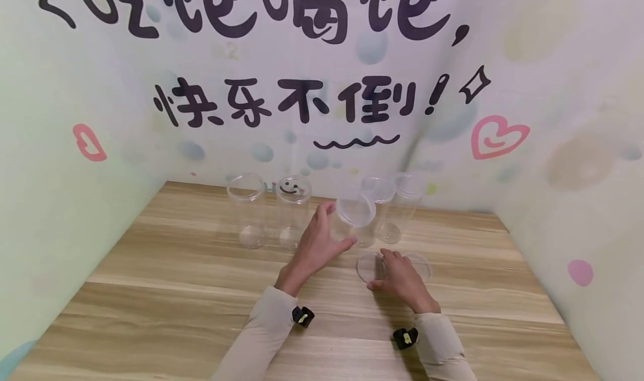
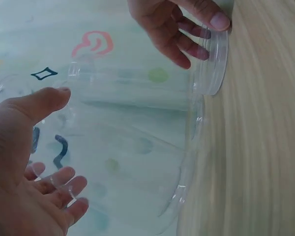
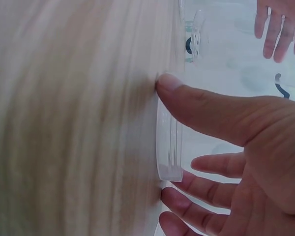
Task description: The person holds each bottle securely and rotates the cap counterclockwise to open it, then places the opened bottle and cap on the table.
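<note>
My left hand [image 1: 319, 241] is beside a clear cylindrical jar [image 1: 366, 237] with a whitish round top, its thumb and fingers spread apart around the near side. In the left wrist view, the left thumb and fingers [image 2: 77, 186] stand well apart, with a clear edge crossing the fingers. My right hand [image 1: 399, 277] is low over the table, holding a clear round lid [image 1: 366, 267] by its edge. In the right wrist view, the thumb is at one end of this lid [image 3: 166, 142] and the fingertips at the other. Another clear lid [image 1: 424, 266] is partly hidden behind the right hand.
Two clear jars, one at the far left [image 1: 246, 216] and one near it [image 1: 292, 219], stand toward the back of the wooden table [image 1: 166, 291]. More clear jars [image 1: 408, 199] stand behind the hands at right. A printed wall [image 1: 241, 157] closes off the back.
</note>
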Demonstrator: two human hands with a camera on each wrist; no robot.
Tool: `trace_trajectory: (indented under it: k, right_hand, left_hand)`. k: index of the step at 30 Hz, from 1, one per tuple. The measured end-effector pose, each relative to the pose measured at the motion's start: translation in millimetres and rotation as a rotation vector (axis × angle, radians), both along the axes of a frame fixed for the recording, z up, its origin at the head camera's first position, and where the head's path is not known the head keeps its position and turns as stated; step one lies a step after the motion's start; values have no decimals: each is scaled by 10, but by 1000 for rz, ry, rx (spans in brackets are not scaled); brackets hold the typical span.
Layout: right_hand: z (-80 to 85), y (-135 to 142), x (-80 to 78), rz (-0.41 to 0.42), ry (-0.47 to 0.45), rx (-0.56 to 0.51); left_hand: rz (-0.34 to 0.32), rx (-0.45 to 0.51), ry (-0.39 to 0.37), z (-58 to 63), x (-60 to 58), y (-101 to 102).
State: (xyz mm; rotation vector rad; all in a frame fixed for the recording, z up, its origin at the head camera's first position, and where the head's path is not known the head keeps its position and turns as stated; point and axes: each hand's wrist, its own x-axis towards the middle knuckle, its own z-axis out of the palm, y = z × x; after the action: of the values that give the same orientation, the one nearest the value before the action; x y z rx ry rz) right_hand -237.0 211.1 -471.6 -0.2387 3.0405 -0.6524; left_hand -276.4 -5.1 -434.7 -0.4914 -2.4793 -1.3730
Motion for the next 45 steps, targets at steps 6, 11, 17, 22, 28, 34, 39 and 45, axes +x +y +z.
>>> trace_trajectory:
  k: [6, 11, 17, 22, 28, 34, 39, 45]
  right_hand:
    - [-11, 22, -7, 8, -18, -16]
    - [1, 25, -7, 31, -22, -32]
    - [104, 25, -16, 49, -9, -44]
    - [301, 46, 22, 67, 28, -86]
    - [512, 31, 135, 108, 104, -184]
    - [640, -29, 223, 124, 271, -266]
    - [682, -134, 260, 119, 393, -314]
    - [670, -243, 302, 119, 434, -293]
  left_hand:
    - [-35, -29, 16, 84, 54, -95]
    - [-78, -17, -38, 140, 82, -173]
    - [-152, -34, -74, 155, 65, -199]
    - [-216, -41, -93, 177, 61, -195]
    - [-256, -124, -23, 166, 75, -218]
    - [-276, -258, 18, 176, 101, -219]
    - [-299, -360, 6, 217, 129, -216]
    - [-347, -441, 31, 242, 177, -202]
